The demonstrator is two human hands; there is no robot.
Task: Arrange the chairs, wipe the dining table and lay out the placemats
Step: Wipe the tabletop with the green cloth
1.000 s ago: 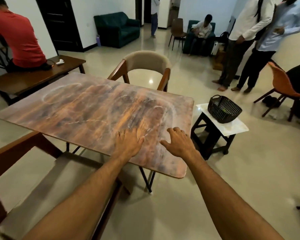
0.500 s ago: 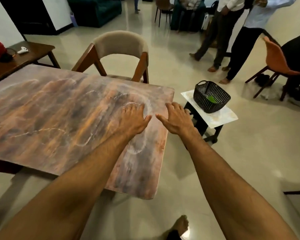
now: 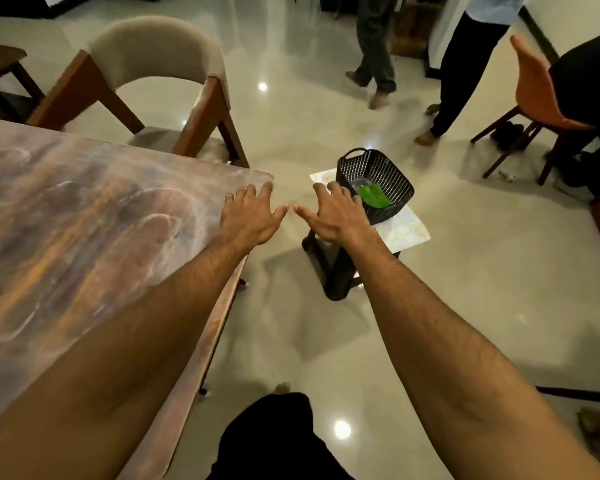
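Note:
The dining table (image 3: pixel 84 237) with a brown marbled top fills the left side. My left hand (image 3: pixel 250 216) is open over the table's far right corner, fingers spread. Open and empty as well, my right hand (image 3: pixel 333 216) hovers past the table's edge, in front of a black basket (image 3: pixel 378 174). The basket holds a green cloth (image 3: pixel 373 197) and stands on a small white-topped stool (image 3: pixel 406 230). A wooden chair (image 3: pixel 153 88) with a beige backrest stands at the table's far side.
Two people's legs (image 3: pixel 374 64) stand on the glossy floor at the back. An orange chair (image 3: pixel 534 95) is at the right, with dark objects beside it. My own leg (image 3: pixel 278 438) is low in view.
Both hands have moved right, from the table top toward its corner and the basket. The view has swung right and down, so the basket looks closer.

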